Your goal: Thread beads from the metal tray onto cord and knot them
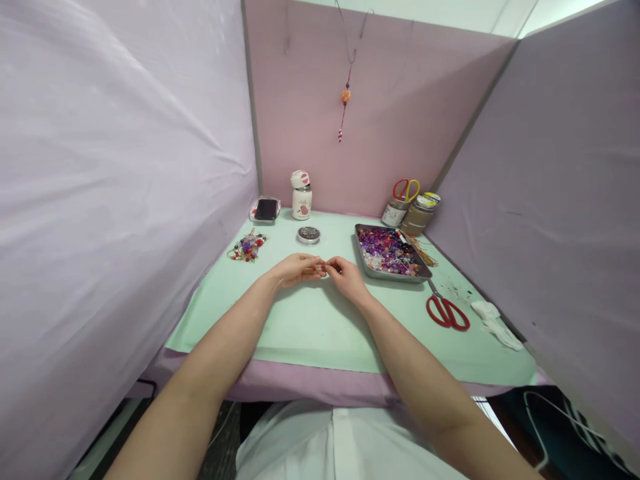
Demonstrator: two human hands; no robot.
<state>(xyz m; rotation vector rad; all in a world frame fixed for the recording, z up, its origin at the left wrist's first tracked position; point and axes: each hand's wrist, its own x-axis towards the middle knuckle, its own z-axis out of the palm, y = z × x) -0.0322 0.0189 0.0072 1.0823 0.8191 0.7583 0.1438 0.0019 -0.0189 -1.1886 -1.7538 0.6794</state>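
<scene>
My left hand, right hand: fingertips together, cannot tell what grasped; bead tray beside right

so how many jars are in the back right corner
2: a white-labelled jar with red and yellow handles sticking up, and a brownish jar just right of it. More could be hidden behind.

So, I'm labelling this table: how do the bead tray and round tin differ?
The bead tray is rectangular; the round tin is circular. The bead tray is much larger than the round tin. The bead tray shows mostly purple, red and clear beads; the round tin looks silvery grey on top. Both sit on the pale green surface.
</scene>
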